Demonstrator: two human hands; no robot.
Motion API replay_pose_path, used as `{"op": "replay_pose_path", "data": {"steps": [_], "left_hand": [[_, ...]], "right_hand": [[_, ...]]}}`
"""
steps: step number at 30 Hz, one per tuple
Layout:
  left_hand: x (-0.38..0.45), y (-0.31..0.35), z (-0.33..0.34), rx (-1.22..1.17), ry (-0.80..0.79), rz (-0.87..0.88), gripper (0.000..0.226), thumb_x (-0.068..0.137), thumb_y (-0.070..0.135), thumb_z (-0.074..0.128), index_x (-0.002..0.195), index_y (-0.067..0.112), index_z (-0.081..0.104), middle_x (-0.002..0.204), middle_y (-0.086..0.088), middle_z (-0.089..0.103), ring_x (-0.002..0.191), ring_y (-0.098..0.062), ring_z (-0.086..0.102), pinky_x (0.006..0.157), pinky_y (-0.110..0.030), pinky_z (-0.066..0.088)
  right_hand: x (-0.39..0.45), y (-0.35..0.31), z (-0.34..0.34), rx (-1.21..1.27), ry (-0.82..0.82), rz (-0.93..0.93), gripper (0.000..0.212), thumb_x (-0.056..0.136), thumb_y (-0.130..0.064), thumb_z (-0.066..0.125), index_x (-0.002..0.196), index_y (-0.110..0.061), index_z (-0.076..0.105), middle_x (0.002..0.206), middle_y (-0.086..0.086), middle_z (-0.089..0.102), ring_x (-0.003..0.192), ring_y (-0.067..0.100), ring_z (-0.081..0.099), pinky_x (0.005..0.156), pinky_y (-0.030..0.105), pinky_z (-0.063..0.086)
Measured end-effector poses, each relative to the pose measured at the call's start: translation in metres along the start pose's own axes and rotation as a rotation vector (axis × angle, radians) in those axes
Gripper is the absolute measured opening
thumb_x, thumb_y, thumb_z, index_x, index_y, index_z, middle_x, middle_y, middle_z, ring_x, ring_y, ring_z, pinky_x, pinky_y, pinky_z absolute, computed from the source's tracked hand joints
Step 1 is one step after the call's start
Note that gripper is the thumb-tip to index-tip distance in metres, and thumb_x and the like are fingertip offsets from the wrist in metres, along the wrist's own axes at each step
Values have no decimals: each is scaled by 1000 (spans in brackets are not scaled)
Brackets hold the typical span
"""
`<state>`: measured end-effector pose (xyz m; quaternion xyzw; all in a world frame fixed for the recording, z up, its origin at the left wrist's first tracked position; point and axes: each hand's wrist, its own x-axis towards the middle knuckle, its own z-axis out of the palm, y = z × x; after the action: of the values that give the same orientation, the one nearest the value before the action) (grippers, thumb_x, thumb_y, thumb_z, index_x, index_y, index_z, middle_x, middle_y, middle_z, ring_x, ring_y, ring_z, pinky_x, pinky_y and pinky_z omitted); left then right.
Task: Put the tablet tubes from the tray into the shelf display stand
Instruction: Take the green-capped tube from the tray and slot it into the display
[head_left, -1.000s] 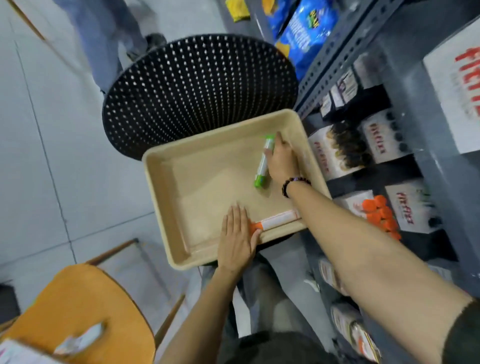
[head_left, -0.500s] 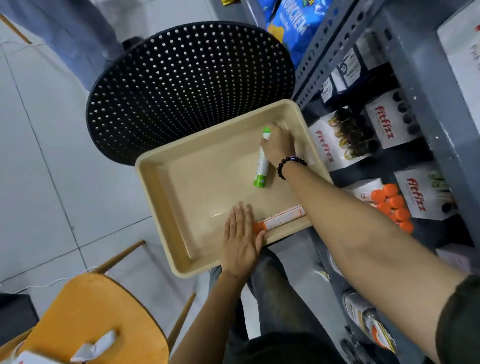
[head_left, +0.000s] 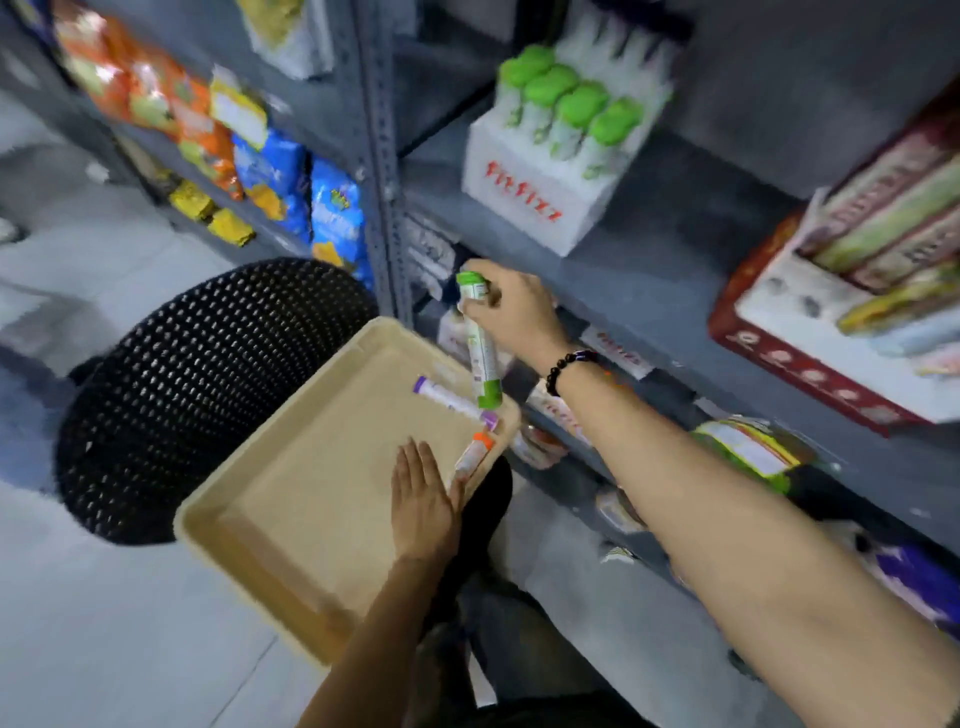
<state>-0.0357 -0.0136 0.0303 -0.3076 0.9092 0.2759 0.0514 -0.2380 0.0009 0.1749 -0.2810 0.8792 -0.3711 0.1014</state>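
Nearest the camera, the person's left hand (head_left: 423, 506) lies flat, palm down, on the floor of the beige tray (head_left: 270, 525), its fingers straight and close together, gripping nothing, and the tip of its thumb side comes up just beside the orange-capped tablet tube (head_left: 474, 453). That tube lies along the tray's right wall near the right corner, its orange cap pointing away. Just beyond it, the purple-capped tablet tube (head_left: 451, 400) lies at a slant on the tray floor, one purple end to the left and the other against the right wall. Above the tray's far right corner, the right hand (head_left: 511, 314) is closed round the upper part of the green-capped tablet tube (head_left: 480, 348), which hangs almost upright, green cap at the top by the fingertips and its green lower end over the purple tube; it is clear of the tray floor. A dark bead bracelet (head_left: 563, 370) sits on that wrist. To the left, behind the tray, stands a black perforated round stool or table top (head_left: 197, 384). Farther off and higher to the right, on the grey metal shelf (head_left: 660, 249), a white FitFizz display stand (head_left: 540, 182) holds a row of four green-capped tubes (head_left: 569, 98) standing upright. Bags of snacks (head_left: 270, 166) fill the shelves at the far left, blurred.
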Motion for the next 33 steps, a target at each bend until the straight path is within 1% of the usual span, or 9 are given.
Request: {"op": "replay_pose_path", "data": {"steps": [3, 5, 7, 11, 15, 22, 26, 30, 33], "left_hand": [[21, 49, -18, -25, 136, 242, 59, 90, 16, 58, 132, -16, 32, 139, -36, 36, 131, -50, 33, 109, -57, 30], [34, 87, -28, -52, 195, 359, 50, 94, 18, 49, 128, -18, 38, 134, -38, 42, 126, -52, 39, 103, -60, 33], [47, 125, -38, -30, 194, 445, 58, 97, 31, 34, 132, -15, 35, 139, -35, 38, 132, -47, 34, 110, -53, 28], [66, 191, -36, 29, 174, 575, 62, 98, 35, 36, 142, -4, 15, 153, -24, 15, 143, -34, 9, 119, -42, 9], [78, 240, -30, 34, 169, 633, 63, 98, 34, 36, 143, -5, 13, 154, -24, 13, 144, -35, 7, 119, -42, 8], [114, 275, -13, 182, 55, 578, 64, 99, 40, 26, 144, -1, 7, 156, -21, 7, 144, -32, 3, 119, -42, 5], [121, 272, -6, 351, 50, 572, 65, 98, 45, 19, 145, 1, 5, 156, -21, 6, 144, -33, 2, 119, -43, 3], [122, 271, -8, 386, 29, 570, 65, 98, 46, 14, 145, 4, 1, 157, -20, 2, 144, -32, -2, 119, -43, 1], [121, 271, -8, 398, 16, 572, 65, 97, 47, 11, 145, 5, -1, 157, -19, -1, 144, -32, -4, 119, -42, 0]], "right_hand": [[-21, 5, -65, 20, 110, 4, 37, 76, -23, 66, 112, -26, 64, 98, 7, 72, 83, 23, 63, 76, 28, 49], [-37, 12, -106, 17, 221, 0, 37, 76, -23, 66, 113, -26, 63, 97, 6, 71, 79, 21, 61, 78, 32, 50], [-53, 22, -146, 2, 348, -3, 37, 76, -24, 65, 113, -24, 63, 87, -1, 66, 71, 13, 54, 74, 28, 48], [-81, 53, -217, -32, 527, 24, 37, 79, -21, 65, 116, -19, 62, 79, -6, 57, 58, 10, 45, 67, 22, 39], [-93, 81, -258, -82, 635, 42, 37, 79, -20, 65, 116, -19, 63, 77, -6, 57, 64, 11, 47, 67, 21, 38], [-79, 105, -293, -104, 640, 58, 38, 79, -28, 64, 117, -23, 59, 79, -4, 65, 56, 9, 52, 61, 22, 44], [-71, 105, -302, -105, 626, 83, 40, 75, -28, 66, 114, -27, 56, 65, -13, 58, 54, 2, 51, 54, 21, 41], [-65, 99, -311, -60, 577, 181, 57, 68, -28, 68, 120, -28, 45, 84, -3, 68, 77, 19, 64, 68, 36, 54], [-60, 93, -321, -13, 492, 237, 49, 65, -23, 70, 111, -25, 56, 95, 0, 71, 86, 19, 65, 77, 36, 55]]}}
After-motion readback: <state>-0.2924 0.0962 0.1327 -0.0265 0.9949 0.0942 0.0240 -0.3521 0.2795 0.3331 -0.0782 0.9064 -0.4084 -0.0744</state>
